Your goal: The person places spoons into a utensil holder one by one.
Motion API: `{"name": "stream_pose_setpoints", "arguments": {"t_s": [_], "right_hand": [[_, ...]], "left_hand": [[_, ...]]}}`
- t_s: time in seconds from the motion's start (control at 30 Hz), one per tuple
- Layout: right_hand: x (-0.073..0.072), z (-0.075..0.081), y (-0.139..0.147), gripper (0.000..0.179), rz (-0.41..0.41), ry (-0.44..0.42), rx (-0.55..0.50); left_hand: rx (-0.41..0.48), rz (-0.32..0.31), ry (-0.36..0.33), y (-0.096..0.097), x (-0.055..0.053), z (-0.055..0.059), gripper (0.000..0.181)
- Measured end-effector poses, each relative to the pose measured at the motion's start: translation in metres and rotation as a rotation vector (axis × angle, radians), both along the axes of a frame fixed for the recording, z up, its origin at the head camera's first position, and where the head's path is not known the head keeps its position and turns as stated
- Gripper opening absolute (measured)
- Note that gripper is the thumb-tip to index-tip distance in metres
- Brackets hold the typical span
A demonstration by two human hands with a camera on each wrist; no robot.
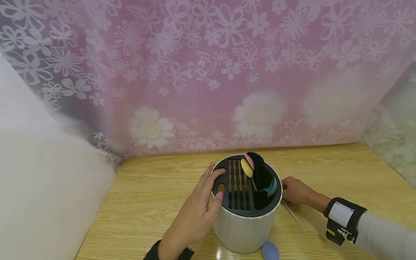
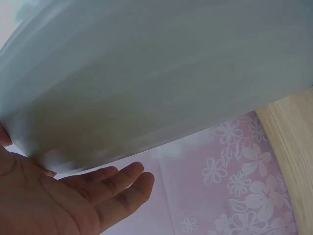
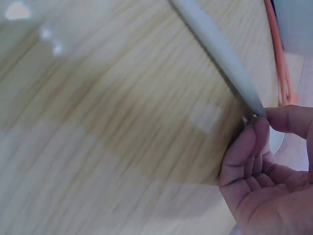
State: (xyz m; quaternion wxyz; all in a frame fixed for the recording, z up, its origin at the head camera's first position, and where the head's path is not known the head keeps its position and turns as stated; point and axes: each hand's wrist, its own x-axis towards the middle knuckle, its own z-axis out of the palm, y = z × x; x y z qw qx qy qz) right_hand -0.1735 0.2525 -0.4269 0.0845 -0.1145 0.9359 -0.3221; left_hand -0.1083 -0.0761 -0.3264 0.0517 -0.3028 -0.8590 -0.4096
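I see the right hand [image 1: 297,191] low on the table [image 1: 341,169], just right of the holder [image 1: 245,224]; its thumb and forefinger pinch the near end of a thin grey stick [image 3: 220,51] (probably a brush handle, head not visible); the stick lies flat, long axis running back from the fingertips toward the wrist side. The left hand [image 1: 198,209] steadies the holder, fingers spread along its white wall, thumb on the rim. The holder is a smooth cylinder with a dark slotted foam insert; round puffs [image 1: 247,167] stand in it; a blue puff [image 1: 270,250] lies at its base.
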Motion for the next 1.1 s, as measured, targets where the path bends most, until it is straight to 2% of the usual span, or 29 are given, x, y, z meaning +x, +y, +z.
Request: {"name": "stream_pose_setpoints", "arguments": {"t_s": [0.07,0.23,0.43,0.67,0.77,0.87,0.97,1.1], "right_hand": [[0.001,0.001,0.009,0.015,-0.031,-0.06,-0.016],[0.005,0.002,0.035,0.021,-0.04,-0.112,-0.028],[0.006,0.0,0.055,0.025,-0.048,-0.122,-0.021],[0.007,-0.004,0.059,0.026,-0.069,-0.116,0.0],[0.012,0.001,0.06,0.022,-0.041,-0.029,0.063],[0.018,0.015,0.059,0.016,0.003,0.135,0.178],[0.019,0.039,0.055,0.012,0.026,0.278,0.265],[0.021,0.077,0.047,0.01,0.039,0.376,0.287]], "left_hand": [[0.003,-0.007,0.009,0.0,0.0,0.0,0.043],[0.004,0.001,0.028,0.001,0.001,0.0,0.044],[-0.003,-0.005,0.035,0.001,0.0,0.0,0.045],[0.003,-0.003,0.042,0.004,-0.001,-0.002,0.045],[0.009,-0.005,0.029,0.005,0.0,-0.003,0.045],[0.012,-0.009,0.028,0.007,0.0,-0.004,0.045],[0.011,-0.003,0.027,0.007,-0.001,-0.004,0.046],[0.013,0.002,0.023,0.007,-0.003,-0.004,0.046]]}}
